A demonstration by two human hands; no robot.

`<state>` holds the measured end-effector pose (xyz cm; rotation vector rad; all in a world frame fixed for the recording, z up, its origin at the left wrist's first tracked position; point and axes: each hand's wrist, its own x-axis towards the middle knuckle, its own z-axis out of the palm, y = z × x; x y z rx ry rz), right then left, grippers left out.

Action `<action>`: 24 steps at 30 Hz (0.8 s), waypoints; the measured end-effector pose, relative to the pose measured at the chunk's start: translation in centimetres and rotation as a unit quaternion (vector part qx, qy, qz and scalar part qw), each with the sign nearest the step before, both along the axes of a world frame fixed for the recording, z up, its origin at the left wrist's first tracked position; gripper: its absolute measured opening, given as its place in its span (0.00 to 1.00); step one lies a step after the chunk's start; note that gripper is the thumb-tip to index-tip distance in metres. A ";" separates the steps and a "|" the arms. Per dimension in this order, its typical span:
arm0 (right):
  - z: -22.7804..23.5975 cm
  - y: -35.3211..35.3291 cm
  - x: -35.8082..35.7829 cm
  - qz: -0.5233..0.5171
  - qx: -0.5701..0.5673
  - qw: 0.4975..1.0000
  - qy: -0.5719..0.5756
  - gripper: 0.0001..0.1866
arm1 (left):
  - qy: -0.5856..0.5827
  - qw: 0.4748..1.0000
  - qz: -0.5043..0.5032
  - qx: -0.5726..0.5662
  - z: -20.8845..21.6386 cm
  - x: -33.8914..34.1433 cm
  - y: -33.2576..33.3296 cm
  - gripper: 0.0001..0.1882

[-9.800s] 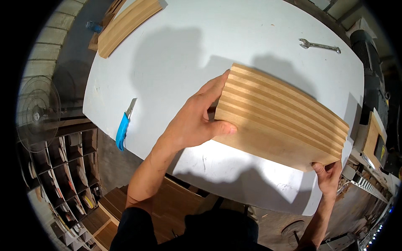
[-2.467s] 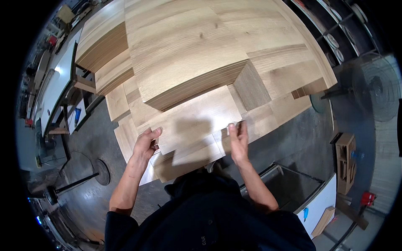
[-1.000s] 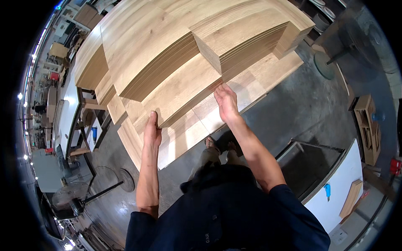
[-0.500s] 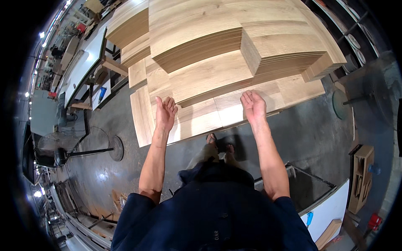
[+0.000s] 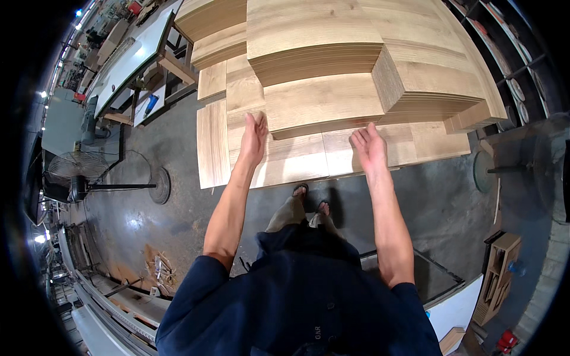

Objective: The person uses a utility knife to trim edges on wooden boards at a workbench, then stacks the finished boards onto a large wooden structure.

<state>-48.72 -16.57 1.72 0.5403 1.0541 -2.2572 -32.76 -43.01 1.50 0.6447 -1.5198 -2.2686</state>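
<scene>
Wood-grain panels lie in stacks of differing heights before me. Just beyond my hands is a low stack of panels (image 5: pixel 323 101), resting on a lower layer of boards (image 5: pixel 297 157). My left hand (image 5: pixel 254 139) is by the left front corner of that low stack, fingers stretched out and thumb up. Near the right part of its front edge, my right hand (image 5: pixel 370 148) hovers palm up with fingers spread. Neither hand holds anything; whether the fingertips touch the panels I cannot tell. Higher piles rise behind: a tall stack (image 5: pixel 314 53) and another stack (image 5: pixel 436 80) on the right.
A standing fan (image 5: pixel 77 178) is on the floor at left, beyond it a white-topped workbench (image 5: pixel 133 56). Dark shelving (image 5: pixel 504 59) lines the far right. A wooden rack (image 5: pixel 499 276) and a white board (image 5: pixel 457 311) stand at lower right. Debris (image 5: pixel 160 267) lies on the floor.
The view has shifted, so the stacks sit further right. My left hand has moved closer to the low stack's left corner and turned more upright. The right hand stays near the front edge.
</scene>
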 end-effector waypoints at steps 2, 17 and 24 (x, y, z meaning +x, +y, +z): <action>0.8 0.1 0.0 0.005 0.065 0.998 0.025 0.19 | -0.061 0.976 0.004 -0.208 0.1 0.7 0.3 0.43; 1.2 -1.1 2.1 -0.030 0.114 0.990 0.074 0.20 | 0.070 0.828 -0.096 -0.547 5.2 2.2 6.3 0.20; 0.8 6.8 10.5 -0.081 0.174 0.980 0.056 0.17 | -0.003 0.849 -0.231 -0.476 3.6 -2.6 6.9 0.17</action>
